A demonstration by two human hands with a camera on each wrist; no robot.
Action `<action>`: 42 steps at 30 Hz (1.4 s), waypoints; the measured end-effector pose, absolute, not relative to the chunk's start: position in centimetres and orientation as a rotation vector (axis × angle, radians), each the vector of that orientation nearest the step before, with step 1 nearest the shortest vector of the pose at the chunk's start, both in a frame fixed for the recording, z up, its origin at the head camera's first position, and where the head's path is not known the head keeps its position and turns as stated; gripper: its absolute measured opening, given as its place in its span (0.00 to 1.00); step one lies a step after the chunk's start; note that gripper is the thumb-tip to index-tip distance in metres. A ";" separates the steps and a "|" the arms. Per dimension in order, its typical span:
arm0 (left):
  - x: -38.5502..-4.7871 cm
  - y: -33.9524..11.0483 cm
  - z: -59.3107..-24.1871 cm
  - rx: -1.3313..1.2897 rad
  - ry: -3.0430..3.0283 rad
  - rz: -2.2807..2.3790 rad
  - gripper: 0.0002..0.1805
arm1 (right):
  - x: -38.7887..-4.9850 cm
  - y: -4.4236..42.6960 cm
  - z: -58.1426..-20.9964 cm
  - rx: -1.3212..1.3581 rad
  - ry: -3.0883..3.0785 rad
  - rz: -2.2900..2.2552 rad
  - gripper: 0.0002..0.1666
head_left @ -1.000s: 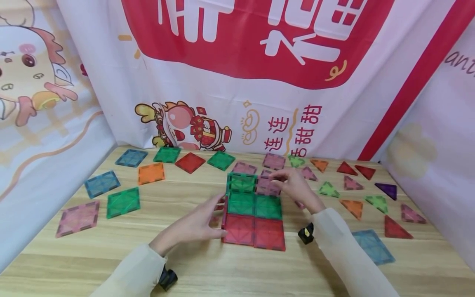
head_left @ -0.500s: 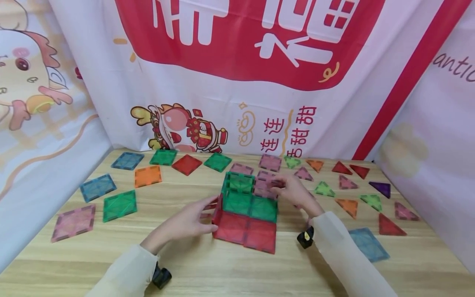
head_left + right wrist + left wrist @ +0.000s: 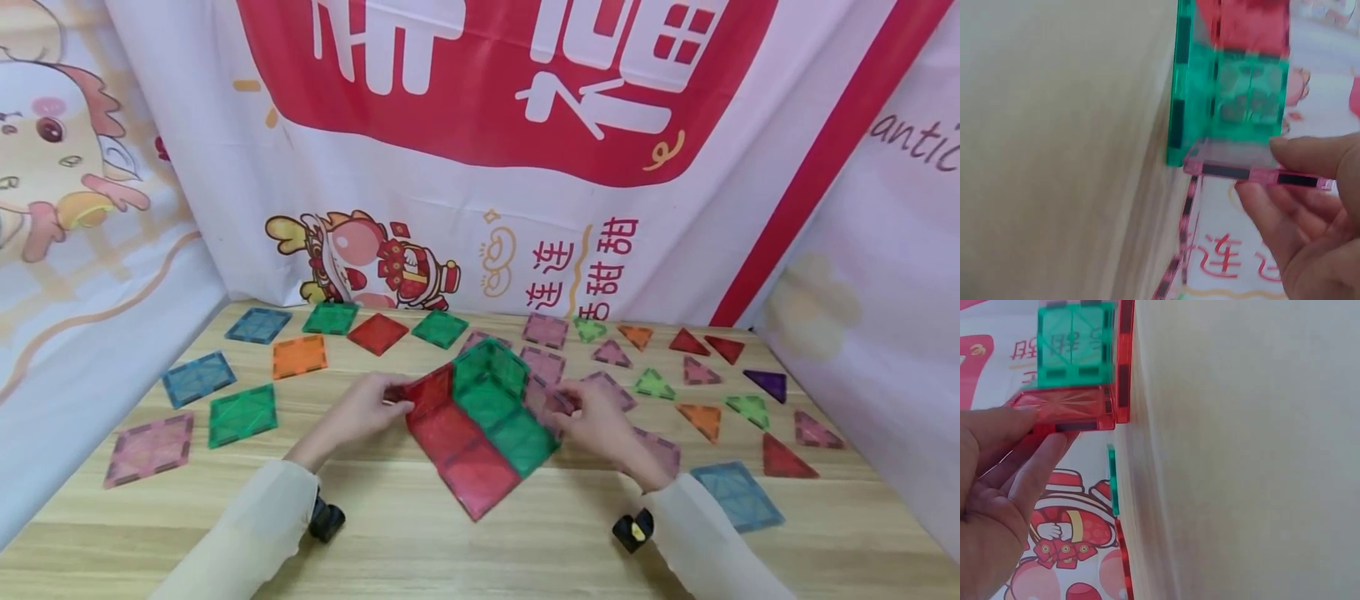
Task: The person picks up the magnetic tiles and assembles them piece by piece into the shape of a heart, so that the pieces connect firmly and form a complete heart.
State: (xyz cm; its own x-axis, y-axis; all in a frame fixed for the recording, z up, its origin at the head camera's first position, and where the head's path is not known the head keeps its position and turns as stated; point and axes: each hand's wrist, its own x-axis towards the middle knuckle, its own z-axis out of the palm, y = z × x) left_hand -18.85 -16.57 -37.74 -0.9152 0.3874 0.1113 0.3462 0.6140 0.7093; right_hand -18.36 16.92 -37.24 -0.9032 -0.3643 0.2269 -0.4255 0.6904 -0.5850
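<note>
A build of translucent magnetic tiles stands at mid-table, turned cornerwise. Its base has red tiles [image 3: 476, 467] on the left and green tiles [image 3: 517, 429] on the right. Upright green tiles [image 3: 512, 371] meet at the far corner. My left hand [image 3: 358, 419] pinches an upright red tile [image 3: 1069, 407] at the left edge between thumb and fingers. On the right, my right hand [image 3: 602, 427] pinches an upright pink tile [image 3: 1260, 172] along the green base's edge; its lower edge is at the green tile, though contact is hard to judge.
Loose square tiles lie at left, among them an orange tile [image 3: 300, 357] and a pink tile [image 3: 148, 450]. Several triangles, such as a purple triangle [image 3: 767, 384], spread over the right side. A blue tile [image 3: 738, 496] lies near my right sleeve. A printed curtain [image 3: 420, 175] closes the back.
The build has turned clockwise as seen from above, so a corner points toward me. My left hand has moved up to the red upright; my right hand has come nearer with the pink tile.
</note>
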 end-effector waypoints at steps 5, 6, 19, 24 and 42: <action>-20.7 -16.4 -37.7 0.591 2.840 1.179 0.11 | -15.7 15.6 -36.9 0.458 -2.846 1.035 0.22; -21.1 -16.2 -37.7 0.595 2.850 1.179 0.10 | -15.2 15.4 -36.9 0.406 -2.859 1.052 0.26; -25.0 -14.4 -37.7 0.625 2.993 1.071 0.10 | -11.2 12.6 -37.3 0.321 -2.864 1.385 0.34; -24.9 -14.6 -37.8 0.589 2.955 1.140 0.15 | -11.0 12.5 -37.4 0.319 -2.857 1.362 0.33; -18.8 -31.5 -36.6 0.274 2.922 0.606 0.47 | -11.2 12.6 -37.6 0.343 -2.834 1.301 0.34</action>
